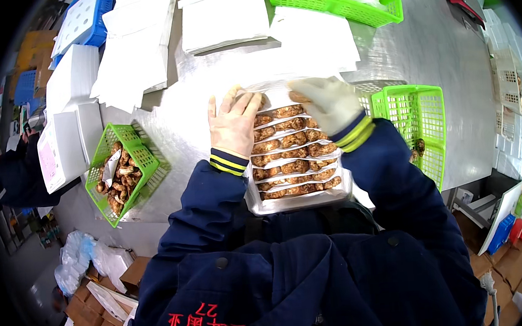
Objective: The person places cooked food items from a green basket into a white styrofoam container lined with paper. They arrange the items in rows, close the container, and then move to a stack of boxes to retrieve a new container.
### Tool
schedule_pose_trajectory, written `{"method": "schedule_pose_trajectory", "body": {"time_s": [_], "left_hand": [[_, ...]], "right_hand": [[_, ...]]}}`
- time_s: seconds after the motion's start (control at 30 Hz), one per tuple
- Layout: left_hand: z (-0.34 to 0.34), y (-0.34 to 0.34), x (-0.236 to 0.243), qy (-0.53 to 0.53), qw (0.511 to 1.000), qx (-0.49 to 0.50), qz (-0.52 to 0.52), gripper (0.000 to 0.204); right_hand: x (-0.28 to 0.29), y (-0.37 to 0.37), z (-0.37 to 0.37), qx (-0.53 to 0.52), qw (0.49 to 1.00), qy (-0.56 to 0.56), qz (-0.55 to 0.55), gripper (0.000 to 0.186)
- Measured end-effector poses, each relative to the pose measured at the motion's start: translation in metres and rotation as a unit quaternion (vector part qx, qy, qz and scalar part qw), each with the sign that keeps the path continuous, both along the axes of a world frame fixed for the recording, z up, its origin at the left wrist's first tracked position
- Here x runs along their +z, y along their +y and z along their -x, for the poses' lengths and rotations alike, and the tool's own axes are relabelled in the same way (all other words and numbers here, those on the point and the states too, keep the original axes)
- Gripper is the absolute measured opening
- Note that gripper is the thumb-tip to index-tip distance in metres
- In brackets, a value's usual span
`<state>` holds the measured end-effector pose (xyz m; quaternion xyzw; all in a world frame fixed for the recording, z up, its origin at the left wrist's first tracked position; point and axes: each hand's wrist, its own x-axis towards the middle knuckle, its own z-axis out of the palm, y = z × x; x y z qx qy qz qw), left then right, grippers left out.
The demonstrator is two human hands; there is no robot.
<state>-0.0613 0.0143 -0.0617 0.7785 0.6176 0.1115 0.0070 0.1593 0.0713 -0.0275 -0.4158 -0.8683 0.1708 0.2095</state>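
Note:
A shallow white tray lies in front of me. Rows of brown mushrooms fill it, with white paper strips between the rows. My left hand, in a pale glove, rests at the tray's far left, fingers stretched out and slightly apart, fingertips by the far end. Across from it my right hand, also gloved and blurred by motion, bends over the far right part. A brown mushroom shows at its fingertips, seemingly pinched there. My right hand hides part of the far rows.
On the metal table, a green basket of mushrooms stands left and another green basket right. Stacks of white sheets and a green basket lie at the back. White foam boxes stand far left.

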Motion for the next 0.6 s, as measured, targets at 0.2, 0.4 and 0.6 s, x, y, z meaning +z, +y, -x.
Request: {"method": "schedule_pose_trajectory", "body": {"time_s": [0.2, 0.4, 0.6], "left_hand": [[0.009, 0.0, -0.001, -0.034, 0.999, -0.022, 0.012, 0.039], [0.01, -0.001, -0.005, -0.059, 0.998, -0.022, 0.0, 0.033], [0.003, 0.003, 0.0, -0.087, 0.986, -0.067, -0.123, 0.032]], "right_hand": [[-0.023, -0.005, 0.025, 0.005, 0.996, -0.089, 0.009, 0.043], [0.026, -0.018, -0.107, -0.148, 0.984, 0.101, 0.024, 0.037], [0.026, -0.075, -0.276, -0.542, 0.805, -0.008, 0.239, 0.03]]}}
